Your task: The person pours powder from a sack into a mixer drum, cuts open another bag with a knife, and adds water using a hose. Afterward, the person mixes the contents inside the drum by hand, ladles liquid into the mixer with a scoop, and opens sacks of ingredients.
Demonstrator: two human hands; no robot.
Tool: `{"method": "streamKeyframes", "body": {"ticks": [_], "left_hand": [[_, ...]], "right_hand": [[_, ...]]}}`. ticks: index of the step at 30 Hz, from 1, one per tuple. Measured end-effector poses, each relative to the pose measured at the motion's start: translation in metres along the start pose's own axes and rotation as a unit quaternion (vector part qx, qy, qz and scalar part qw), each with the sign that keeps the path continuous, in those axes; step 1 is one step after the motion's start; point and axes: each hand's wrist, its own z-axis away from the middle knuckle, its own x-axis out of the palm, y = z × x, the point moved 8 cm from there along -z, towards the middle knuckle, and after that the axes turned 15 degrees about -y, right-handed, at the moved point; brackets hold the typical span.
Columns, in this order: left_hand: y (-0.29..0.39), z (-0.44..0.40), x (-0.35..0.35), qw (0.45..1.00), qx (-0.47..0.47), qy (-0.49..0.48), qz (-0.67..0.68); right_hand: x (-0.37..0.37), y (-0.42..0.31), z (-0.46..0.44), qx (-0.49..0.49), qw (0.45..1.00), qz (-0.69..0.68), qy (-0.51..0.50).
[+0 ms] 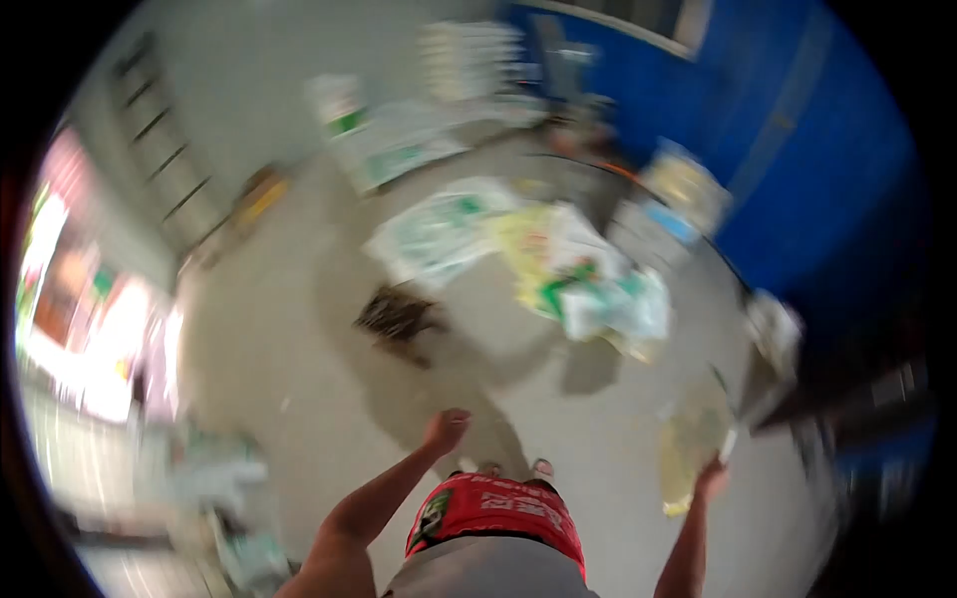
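Two hands, one red apron (498,513) with white lettering, two feet (541,468) poking out past its hem, mostly hidden. Left hand (448,431) is hanging in front of the apron, well above the floor; fingers are blurring together, so can't tell whether they're curled shut or loosely open. Right hand (712,479) is clamping one pale yellow sheet (693,434) by its edge, out to the right of the body. Sheet is looking translucent, maybe a bag; can't confirm. One white strip (730,443) is showing just above the right hand, too smeared to ID.

Lower left: clutter (214,468), uncountable, running into the dark lens border.

Mid floor: one dark brown clump (397,312) is lying ahead of the left hand; material unclear. Beyond and right of it, at least three bags are sprawling: one flat white bag (434,231) with green print, one yellow bag (526,261), one crumpled white-green bag (616,304). Edges are overlapping, so exact count is uncertain.

Farther: one ladder-like frame (164,140) is leaning on the left wall, one white container (339,103) with a green patch is standing near one white stack (472,60), layers too blurred to count. Blue wall (788,120) is filling the right; one window (643,15) is getting cut off up top.
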Motion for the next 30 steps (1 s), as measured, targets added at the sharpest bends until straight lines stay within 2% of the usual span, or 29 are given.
{"method": "streamKeyframes", "body": {"ticks": [1,2,3,4,5,6,8,9,12,14,18,20,23,25,26,28,29,30], "left_hand": [[-0.006,0.011,-0.006,0.999,-0.015,0.033,0.017],[-0.014,0.022,-0.010,0.995,-0.051,0.075,0.030],[-0.025,0.040,-0.011,0.990,-0.084,0.105,0.039],[-0.040,0.060,-0.011,0.981,-0.113,0.147,0.053],[-0.056,0.080,0.000,0.973,-0.148,0.161,0.069],[-0.068,0.099,0.015,0.966,-0.176,0.168,0.083],[-0.098,0.149,0.027,0.944,-0.234,0.204,0.110],[-0.122,0.176,0.042,0.927,-0.283,0.214,0.123],[-0.175,0.271,0.104,0.837,-0.414,0.281,0.221],[-0.201,0.326,0.149,0.796,-0.421,0.349,0.259],[-0.239,0.419,0.246,0.636,-0.519,0.420,0.387],[-0.247,0.450,0.278,0.576,-0.542,0.435,0.430],[-0.265,0.480,0.296,0.546,-0.565,0.436,0.439],[-0.267,0.495,0.282,0.522,-0.547,0.460,0.466],[-0.269,0.501,0.272,0.503,-0.531,0.478,0.487],[-0.285,0.512,0.253,0.488,-0.492,0.515,0.504],[-0.295,0.519,0.235,0.479,-0.452,0.553,0.511],[-0.300,0.526,0.221,0.471,-0.451,0.555,0.516]], "right_hand": [[0.007,-0.023,-0.030,0.054,0.998,0.014,-0.037],[0.012,-0.067,-0.055,-0.015,0.997,0.070,-0.035],[0.049,-0.031,-0.117,-0.191,0.972,0.133,0.027],[0.051,-0.080,-0.114,-0.146,0.983,0.106,-0.030],[0.085,-0.079,-0.146,-0.217,0.968,0.117,-0.040],[0.111,-0.099,-0.153,-0.248,0.960,0.113,-0.062],[0.175,-0.129,-0.156,-0.207,0.944,0.120,-0.227],[0.207,-0.147,-0.151,-0.216,0.930,0.129,-0.268],[0.311,-0.176,-0.114,-0.286,0.881,0.107,-0.361],[0.357,-0.205,-0.059,-0.284,0.853,0.050,-0.435],[0.415,-0.263,0.043,-0.362,0.788,0.073,-0.492],[0.434,-0.291,0.084,-0.364,0.766,0.082,-0.524],[0.488,-0.296,0.116,-0.358,0.747,0.057,-0.558],[0.500,-0.307,0.146,-0.281,0.769,0.035,-0.574],[0.501,-0.319,0.166,-0.289,0.764,0.038,-0.576],[0.467,-0.336,0.223,-0.185,0.761,0.059,-0.619],[0.481,-0.340,0.235,-0.193,0.756,0.063,-0.622],[0.496,-0.336,0.237,-0.221,0.754,0.089,-0.612]]}}
